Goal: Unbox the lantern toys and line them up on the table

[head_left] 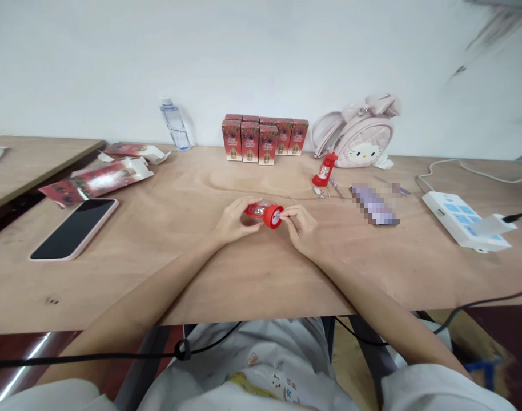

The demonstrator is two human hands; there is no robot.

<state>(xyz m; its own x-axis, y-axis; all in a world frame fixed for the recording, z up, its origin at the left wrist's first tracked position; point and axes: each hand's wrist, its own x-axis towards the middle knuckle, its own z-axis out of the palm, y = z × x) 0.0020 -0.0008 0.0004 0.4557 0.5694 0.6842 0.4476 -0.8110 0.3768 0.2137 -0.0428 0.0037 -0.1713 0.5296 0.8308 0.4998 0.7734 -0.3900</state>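
My left hand (pixel 234 221) is closed around a small red toy lantern (pixel 273 217) with a clear middle. The lantern lies on its side, its round base with a white disc turned toward my right hand (pixel 300 227). The fingers of that hand are pinched at the white disc; whatever is between them is too small to make out. A second red lantern (pixel 325 170) stands farther back to the right, slightly tilted in view. Beside it lie a thin screwdriver-like tool (pixel 337 188) and some small pieces (pixel 321 193).
Several red boxes (pixel 249 140) stand by the wall, between a water bottle (pixel 176 127) and a pink bag (pixel 366 140). Opened boxes (pixel 111 176) and a phone (pixel 75 231) lie left. At right are a blurred-out phone-like object (pixel 374 204) and a white power strip (pixel 462 220) with cables.
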